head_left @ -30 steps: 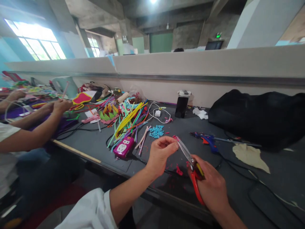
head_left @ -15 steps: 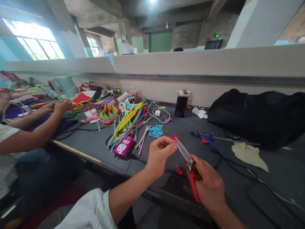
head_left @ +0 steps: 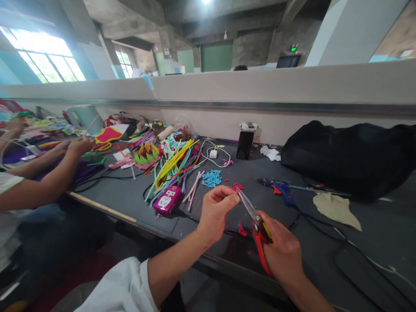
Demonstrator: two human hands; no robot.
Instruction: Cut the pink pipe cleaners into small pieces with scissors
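My right hand (head_left: 282, 247) is wrapped round the red handles of a pair of scissors (head_left: 249, 207), which have some yellow inside the grip. Their metal blades point up and to the left, with the tips right by the fingertips of my left hand (head_left: 218, 210). Thumb and forefinger of that hand are pinched together; whatever sits between them is too small or hidden to make out. Small red pieces (head_left: 236, 186) lie on the dark table just behind the blade tips. Another red scrap (head_left: 242, 230) lies below the blades, among tiny red bits.
Left of my hands are a purple power socket block (head_left: 167, 200), blue cut pieces (head_left: 211, 178) and a heap of coloured fuzzy stems (head_left: 175, 162). A blue glue gun (head_left: 285, 193), bottle (head_left: 246, 141) and black bag (head_left: 347, 160) stand beyond. A co-worker's arms (head_left: 55, 173) work at left.
The view has shifted slightly. Both hands keep nearly the same pose, with the scissor tips still beside my left fingertips. The co-worker's hands have moved a little.
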